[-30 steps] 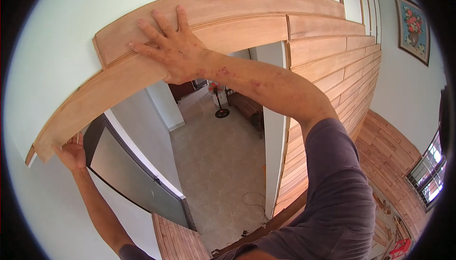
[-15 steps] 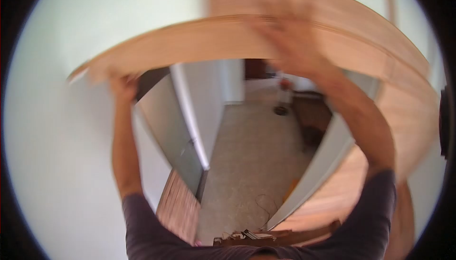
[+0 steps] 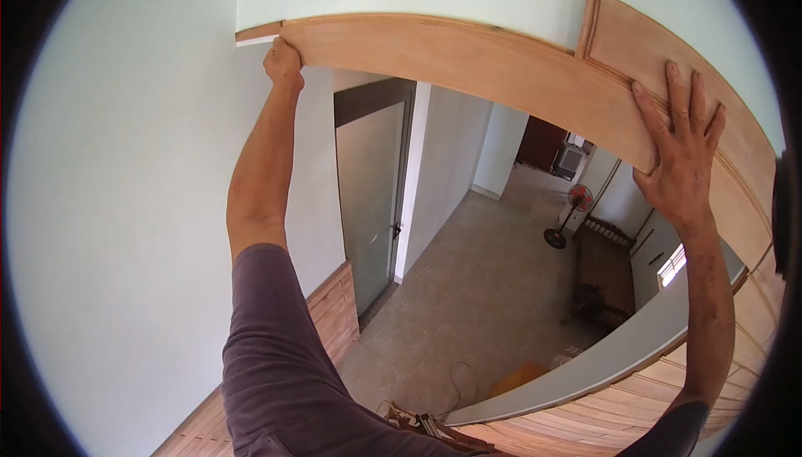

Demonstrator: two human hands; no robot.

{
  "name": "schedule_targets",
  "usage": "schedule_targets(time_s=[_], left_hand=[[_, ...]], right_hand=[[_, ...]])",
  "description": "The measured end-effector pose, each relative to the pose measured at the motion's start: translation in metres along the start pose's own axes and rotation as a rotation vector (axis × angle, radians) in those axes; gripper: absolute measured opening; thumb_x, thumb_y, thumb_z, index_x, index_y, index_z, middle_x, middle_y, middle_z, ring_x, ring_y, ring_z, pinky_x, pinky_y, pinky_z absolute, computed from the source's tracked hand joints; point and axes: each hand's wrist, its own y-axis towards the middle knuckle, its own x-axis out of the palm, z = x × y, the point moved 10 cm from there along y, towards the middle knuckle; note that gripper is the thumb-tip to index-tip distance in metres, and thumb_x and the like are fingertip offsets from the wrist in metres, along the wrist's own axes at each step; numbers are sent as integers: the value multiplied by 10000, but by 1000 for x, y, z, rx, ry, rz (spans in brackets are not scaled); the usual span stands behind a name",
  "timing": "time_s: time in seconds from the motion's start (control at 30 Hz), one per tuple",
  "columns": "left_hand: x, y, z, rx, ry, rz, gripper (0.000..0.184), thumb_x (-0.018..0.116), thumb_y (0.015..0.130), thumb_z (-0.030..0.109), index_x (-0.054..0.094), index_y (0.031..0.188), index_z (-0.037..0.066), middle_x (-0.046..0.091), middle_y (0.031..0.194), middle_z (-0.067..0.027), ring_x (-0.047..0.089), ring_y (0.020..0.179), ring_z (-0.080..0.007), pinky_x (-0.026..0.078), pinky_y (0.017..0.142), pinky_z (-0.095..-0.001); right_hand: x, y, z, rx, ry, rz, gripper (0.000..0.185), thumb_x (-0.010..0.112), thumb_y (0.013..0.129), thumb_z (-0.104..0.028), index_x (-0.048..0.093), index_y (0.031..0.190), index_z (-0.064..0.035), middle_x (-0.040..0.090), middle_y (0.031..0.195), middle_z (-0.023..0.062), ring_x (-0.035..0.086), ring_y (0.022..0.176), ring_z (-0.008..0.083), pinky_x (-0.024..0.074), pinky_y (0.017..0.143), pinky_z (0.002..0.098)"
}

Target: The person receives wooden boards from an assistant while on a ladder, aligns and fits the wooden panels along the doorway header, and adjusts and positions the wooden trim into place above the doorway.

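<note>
A long wooden board (image 3: 443, 48) spans the opening against the pale wall. My left hand (image 3: 284, 63) is closed at its left end, with the fingers at the lower edge; part of them is hidden. A short wooden piece (image 3: 261, 33) with a white underside sits just left of that end. My right hand (image 3: 683, 152) lies spread on the wood at the right, fingers apart. Its fingertips reach a second, upper wooden panel (image 3: 635, 38) with a moulded end, which rests along the top of the long board.
Below is a tiled floor (image 3: 443, 265) with a glass door (image 3: 372, 190) at left. A standing fan (image 3: 578, 199) and a dark wooden bench (image 3: 603, 277) are farther off. Wooden cladding (image 3: 585, 419) lines the lower right; tools (image 3: 426, 423) lie near my body.
The view has shifted and sharpened. My right hand has moved rightward along the boards and now lies flat near the right side. My left hand stays at the left end of the long board.
</note>
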Motion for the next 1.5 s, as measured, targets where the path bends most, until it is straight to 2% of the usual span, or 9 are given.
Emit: schedule_targets(time_s=[0.1,0.3,0.37,0.47,0.7,0.87,0.97,1.17,1.5], left_hand=[[-22,6,4,90,178,60,528,434,970,424,666,976,-51,646,1024,-158,626,924,-272,521,813,-341],[-23,-40,-4,50,-370,-177,722,394,966,560,425,1391,-23,507,1334,-218,536,1168,-335,492,875,-477],[-39,-63,-59,-373,-687,82,876,349,930,686,222,1512,44,330,1487,-211,416,1300,-352,427,964,-523],[-31,-84,-63,-476,-740,146,964,306,882,780,195,1529,75,245,1536,-193,358,1347,-353,348,1062,-520],[48,-71,0,-202,-1083,-82,825,274,945,702,304,1488,82,410,1463,-143,443,1311,-280,378,1075,-425],[67,-168,11,-437,-664,-234,635,359,967,641,462,1332,132,558,1299,-64,559,1162,-255,490,928,-470],[90,-209,21,-476,-894,-441,521,428,990,552,467,1312,144,588,1239,-54,588,1101,-240,509,890,-448],[101,-232,27,-469,-1127,-346,481,442,1011,485,464,1318,115,588,1239,-64,590,1112,-227,532,887,-411],[97,-222,26,-376,-1017,-247,505,447,1004,496,485,1302,90,596,1223,-71,616,1081,-231,563,837,-381]], right_hand=[[2,3,-1,-10,-12,16,1109,848,486,-75,408,1464,-357,210,1611,46,168,1482,328,108,1172,627],[6,0,1,-3,-42,12,1129,844,476,-25,407,1466,-346,202,1614,38,148,1490,319,89,1188,602],[2,0,-2,-11,-62,37,1126,841,479,-20,408,1466,-345,201,1614,41,147,1490,321,90,1188,602],[1,-2,-1,9,-67,-9,1118,838,488,-21,406,1469,-339,205,1613,46,147,1489,326,94,1182,609],[2,-4,-2,-8,-18,49,1115,837,497,-29,398,1475,-333,207,1613,47,149,1489,328,99,1170,624],[2,-2,0,-7,-51,32,1105,844,508,-48,395,1477,-333,211,1611,53,153,1488,324,99,1169,627],[-2,-2,0,6,-33,33,1098,860,519,-90,386,1482,-321,216,1608,57,158,1487,318,102,1179,605],[-8,-36,34,-4,13,139,1074,867,538,-131,381,1489,-248,233,1602,62,174,1484,304,118,1191,567],[-6,-95,103,-30,-103,157,889,603,693,116,367,1497,-181,236,1602,82,191,1484,303,103,1200,545]])
